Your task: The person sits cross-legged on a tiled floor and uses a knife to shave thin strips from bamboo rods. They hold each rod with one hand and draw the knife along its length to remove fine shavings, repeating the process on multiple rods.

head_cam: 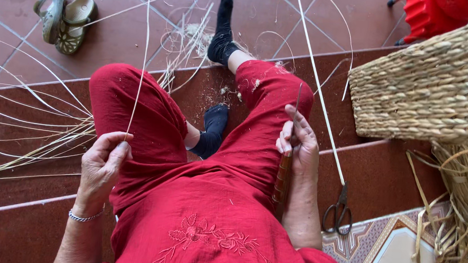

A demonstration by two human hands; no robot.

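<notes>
I sit on red tiled steps in red clothes and black socks. My left hand pinches a long thin pale cane strip that runs up and away over my left knee. My right hand grips a knife with a brownish handle and a thin blade pointing upward, held over my right thigh. A second pale strip runs diagonally past my right hand toward the scissors.
A woven basket stands on the step at right, loose straw below it. Scissors lie by my right elbow. Several cane strips fan out at left. Two sandals sit on the floor. A red plastic stool is behind the basket.
</notes>
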